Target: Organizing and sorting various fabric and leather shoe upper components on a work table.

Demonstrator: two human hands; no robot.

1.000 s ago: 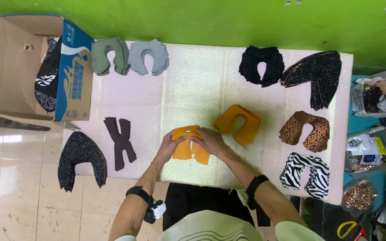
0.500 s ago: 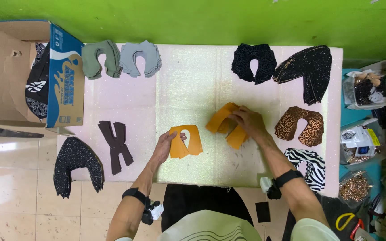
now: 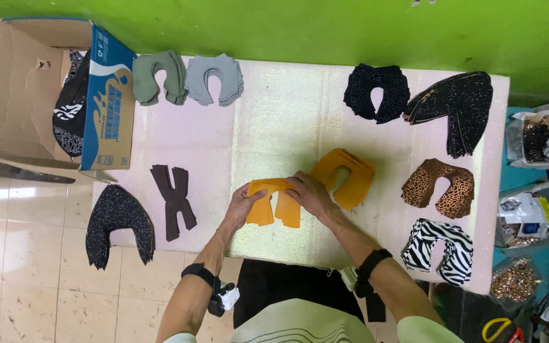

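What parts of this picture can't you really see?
All from the head view:
- Orange piece: its edges lie under the left hand and right hand.
- Cardboard box: its flap hides most of the patterned pieces inside.
- Orange stack: how many layers, too small to count.
- Yellow-handled tool: cut off by the bottom edge.

Cardboard box (image 3: 33, 89); zebra-striped pieces (image 3: 438, 249).
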